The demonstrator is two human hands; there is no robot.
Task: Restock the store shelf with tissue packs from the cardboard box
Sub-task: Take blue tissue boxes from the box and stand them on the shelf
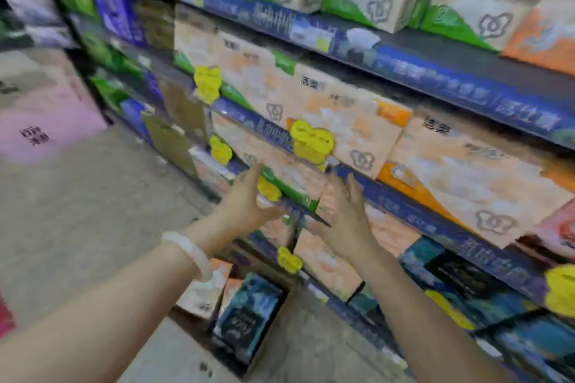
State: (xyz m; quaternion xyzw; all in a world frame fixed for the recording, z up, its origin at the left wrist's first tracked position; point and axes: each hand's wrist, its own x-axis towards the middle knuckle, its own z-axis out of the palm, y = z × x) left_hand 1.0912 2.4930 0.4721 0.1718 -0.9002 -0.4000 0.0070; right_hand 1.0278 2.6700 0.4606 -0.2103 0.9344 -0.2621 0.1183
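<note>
Both hands, left hand and right hand, pressed a tissue pack onto the shelf with straight fingers; below it, the cardboard box held more.

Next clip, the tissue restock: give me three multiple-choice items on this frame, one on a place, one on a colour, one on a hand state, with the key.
1. Where is the open cardboard box?
A. On the floor below the hands
B. On the top shelf
C. Under the left arm

2. What colour are the price tags clipped to the shelf rails?
A. Red
B. Yellow
C. White

3. How are the left hand and right hand?
A. Both in fists
B. Fingers extended at a tissue pack
C. Resting on the floor

Key: 1 A, it sits on the floor by the shelf base; 2 B, all tags are yellow; 3 B, both hands flank the pack.
</note>
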